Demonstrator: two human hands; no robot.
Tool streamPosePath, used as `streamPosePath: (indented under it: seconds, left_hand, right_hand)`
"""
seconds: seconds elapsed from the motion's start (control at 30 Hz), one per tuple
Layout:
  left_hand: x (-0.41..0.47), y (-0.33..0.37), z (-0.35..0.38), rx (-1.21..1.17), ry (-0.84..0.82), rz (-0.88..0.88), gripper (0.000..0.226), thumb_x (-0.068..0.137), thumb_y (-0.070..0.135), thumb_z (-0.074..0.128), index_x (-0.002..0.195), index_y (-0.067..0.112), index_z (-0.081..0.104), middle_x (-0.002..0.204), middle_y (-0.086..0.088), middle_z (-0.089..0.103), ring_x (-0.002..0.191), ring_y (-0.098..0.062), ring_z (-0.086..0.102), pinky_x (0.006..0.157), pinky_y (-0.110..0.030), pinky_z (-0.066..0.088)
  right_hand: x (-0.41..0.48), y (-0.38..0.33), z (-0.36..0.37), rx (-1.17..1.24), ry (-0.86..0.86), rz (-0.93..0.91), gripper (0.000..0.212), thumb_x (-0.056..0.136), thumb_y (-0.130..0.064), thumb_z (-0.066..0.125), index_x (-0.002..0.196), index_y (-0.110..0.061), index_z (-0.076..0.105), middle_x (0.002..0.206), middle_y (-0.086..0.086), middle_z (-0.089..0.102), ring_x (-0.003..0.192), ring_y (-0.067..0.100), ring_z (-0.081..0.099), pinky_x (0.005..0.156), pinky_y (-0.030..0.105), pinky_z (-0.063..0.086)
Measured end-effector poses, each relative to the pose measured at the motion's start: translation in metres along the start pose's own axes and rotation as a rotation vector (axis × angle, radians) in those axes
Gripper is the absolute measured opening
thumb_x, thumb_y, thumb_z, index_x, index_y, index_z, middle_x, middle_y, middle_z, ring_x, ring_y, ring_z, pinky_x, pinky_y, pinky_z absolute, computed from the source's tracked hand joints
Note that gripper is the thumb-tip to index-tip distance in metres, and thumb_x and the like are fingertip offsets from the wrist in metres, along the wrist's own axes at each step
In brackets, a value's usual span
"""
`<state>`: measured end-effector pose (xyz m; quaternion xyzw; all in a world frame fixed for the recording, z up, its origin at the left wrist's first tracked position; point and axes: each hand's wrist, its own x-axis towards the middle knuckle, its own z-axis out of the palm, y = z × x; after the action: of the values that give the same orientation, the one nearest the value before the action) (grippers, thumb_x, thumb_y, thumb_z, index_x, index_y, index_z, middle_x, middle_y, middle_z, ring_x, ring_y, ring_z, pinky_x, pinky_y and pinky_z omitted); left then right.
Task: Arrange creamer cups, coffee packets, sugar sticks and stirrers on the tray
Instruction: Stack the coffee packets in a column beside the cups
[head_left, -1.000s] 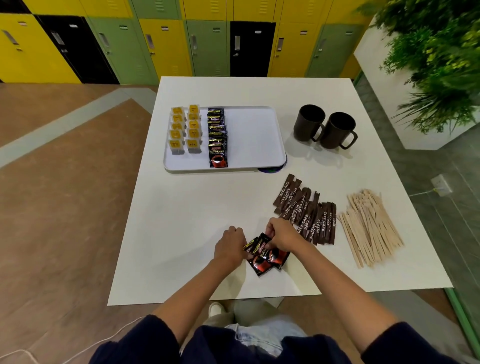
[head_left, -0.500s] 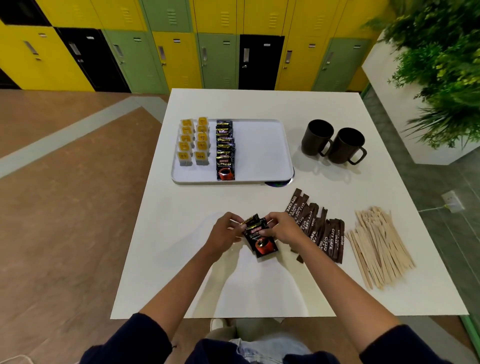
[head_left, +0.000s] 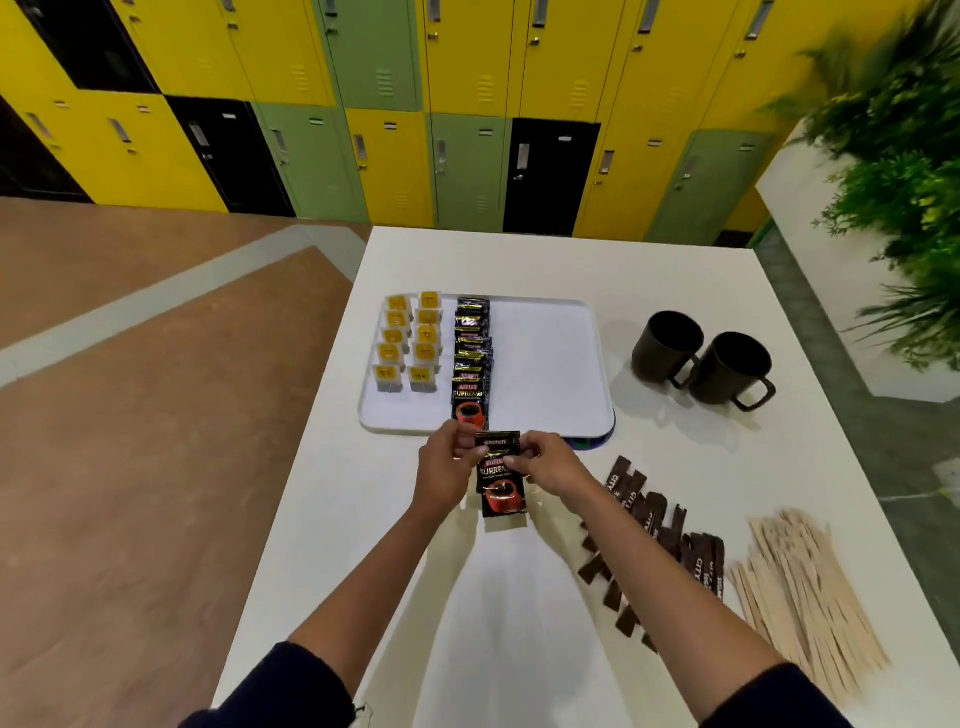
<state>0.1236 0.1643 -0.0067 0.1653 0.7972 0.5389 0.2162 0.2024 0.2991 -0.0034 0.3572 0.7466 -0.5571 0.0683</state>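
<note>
Right now both hands meet over the white counter (head_left: 322, 519), just short of the tray's near rim. The left hand (head_left: 447, 467) and the right hand (head_left: 550, 462) each pinch a side of a small stack of packets (head_left: 500, 483), black with a red cup printed on the front, held fanned so one packet top shows above another. Their lower edge hangs just above the counter or touches it; I cannot tell which.

Beyond the hands sits the tray (head_left: 550, 358), pale and shallow. Its left part carries two short columns of creamers (head_left: 408, 343) with yellow lids, and just beside them a column of more packets (head_left: 471, 358) overlapped like shingles, running from the far rim to the near one. The tray's right half is bare.

On the counter to the right of the tray stand two mugs (head_left: 701, 358), dark, touching each other, handles turned toward the near right. Nearer the person, right of the right forearm, lies a loose spread of sugar sticks (head_left: 649, 525), dark brown with white lettering; the forearm covers part of the heap. Further right is a pile of stirrers (head_left: 800, 587), pale wood, close to the counter's edge.

Lockers (head_left: 467, 104) in yellow, green and black line the far wall, and a plant (head_left: 893, 156) fills the upper right corner
</note>
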Motion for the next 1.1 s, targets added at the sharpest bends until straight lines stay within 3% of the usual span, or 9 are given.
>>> streamPosePath:
  seconds: [0.1, 0.23, 0.37, 0.57, 0.77, 0.9, 1.1]
  left_hand:
    - [0.026, 0.006, -0.004, -0.018, 0.052, -0.02, 0.016, 0.085, 0.014, 0.067, 0.098, 0.007, 0.061, 0.085, -0.007, 0.067, 0.077, -0.017, 0.063, 0.067, -0.018, 0.05]
    - [0.051, 0.003, -0.007, 0.037, 0.064, -0.125, 0.021, 0.082, 0.015, 0.07, 0.099, 0.005, 0.063, 0.086, -0.008, 0.067, 0.076, -0.017, 0.063, 0.059, -0.01, 0.047]
    - [0.066, -0.002, -0.009, 0.098, 0.053, -0.23, 0.021, 0.082, 0.015, 0.07, 0.098, 0.003, 0.063, 0.083, -0.009, 0.066, 0.072, -0.017, 0.061, 0.051, -0.008, 0.043]
    - [0.084, -0.009, -0.006, 0.24, 0.02, -0.339, 0.024, 0.082, 0.017, 0.07, 0.1, 0.002, 0.062, 0.102, -0.016, 0.068, 0.095, -0.028, 0.065, 0.079, -0.032, 0.05]
    - [0.091, -0.006, -0.005, 0.311, 0.0, -0.327, 0.027, 0.081, 0.017, 0.069, 0.1, 0.004, 0.054, 0.101, -0.018, 0.067, 0.095, -0.029, 0.064, 0.076, -0.033, 0.047]
    - [0.094, -0.005, -0.002, 0.384, -0.006, -0.283, 0.043, 0.081, 0.019, 0.07, 0.115, 0.001, 0.051, 0.111, -0.017, 0.059, 0.1, -0.028, 0.059, 0.078, -0.031, 0.044]
    - [0.097, -0.003, 0.0, 0.412, -0.005, -0.283, 0.035, 0.084, 0.02, 0.066, 0.116, 0.01, 0.057, 0.112, -0.01, 0.065, 0.103, -0.026, 0.061, 0.084, -0.036, 0.047]
  right_hand:
    - [0.024, -0.015, -0.003, 0.031, -0.005, 0.023, 0.013, 0.083, -0.012, 0.07, 0.084, -0.009, 0.058, 0.065, -0.003, 0.051, 0.066, 0.014, 0.051, 0.058, 0.021, 0.04]
    - [0.054, -0.034, -0.005, 0.059, 0.027, 0.048, 0.015, 0.081, -0.015, 0.073, 0.089, -0.007, 0.063, 0.079, 0.007, 0.06, 0.068, 0.017, 0.054, 0.058, 0.024, 0.041]
    - [0.079, -0.045, -0.003, 0.061, 0.016, 0.113, 0.022, 0.076, -0.011, 0.078, 0.066, -0.012, 0.058, 0.072, 0.006, 0.058, 0.064, 0.016, 0.053, 0.055, 0.023, 0.04]
    - [0.098, -0.047, 0.005, 0.032, 0.063, 0.173, 0.029, 0.069, -0.011, 0.083, 0.068, -0.017, 0.054, 0.097, 0.011, 0.065, 0.092, 0.023, 0.062, 0.083, 0.034, 0.05]
    - [0.104, -0.046, 0.008, 0.019, 0.098, 0.194, 0.028, 0.07, -0.011, 0.082, 0.067, -0.013, 0.055, 0.103, 0.016, 0.069, 0.084, 0.022, 0.062, 0.078, 0.033, 0.051]
    - [0.105, -0.048, 0.011, -0.003, 0.134, 0.197, 0.029, 0.07, -0.012, 0.083, 0.066, -0.017, 0.054, 0.101, 0.012, 0.069, 0.094, 0.026, 0.066, 0.09, 0.04, 0.053]
    - [0.105, -0.052, 0.015, 0.0, 0.169, 0.194, 0.024, 0.07, -0.012, 0.082, 0.075, -0.016, 0.059, 0.104, 0.012, 0.069, 0.098, 0.026, 0.065, 0.092, 0.043, 0.052]
